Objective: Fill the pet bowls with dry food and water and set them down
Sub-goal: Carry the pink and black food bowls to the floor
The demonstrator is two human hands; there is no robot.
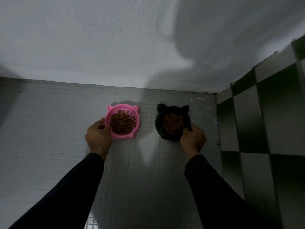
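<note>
The wall [115, 47] is the reference landmark; it meets the tiled floor [49, 121] along a straight edge. A checkered surface [264, 129] stands to the right of that edge.

The pink bowl [123, 121] sits just in front of the wall, ears pointing toward it. The black bowl [173, 123] sits beside it, further right along the wall, the two well apart. Whether either base fully rests on the floor cannot be told.

Each bowl holds a heap of dry food [123, 123]. No water is visible.

The left hand [98, 138] grips the near-left rim of the pink bowl, thumb on the rim. The right hand [193, 139] grips the near-right rim of the black bowl, fingers curled over the edge.

Handling: the bowls appear to be rigid, light plastic, probably smooth. The loose pellets shift and spill when tilted, so keep each bowl level. Hold at the rim or the outer wall.
</note>
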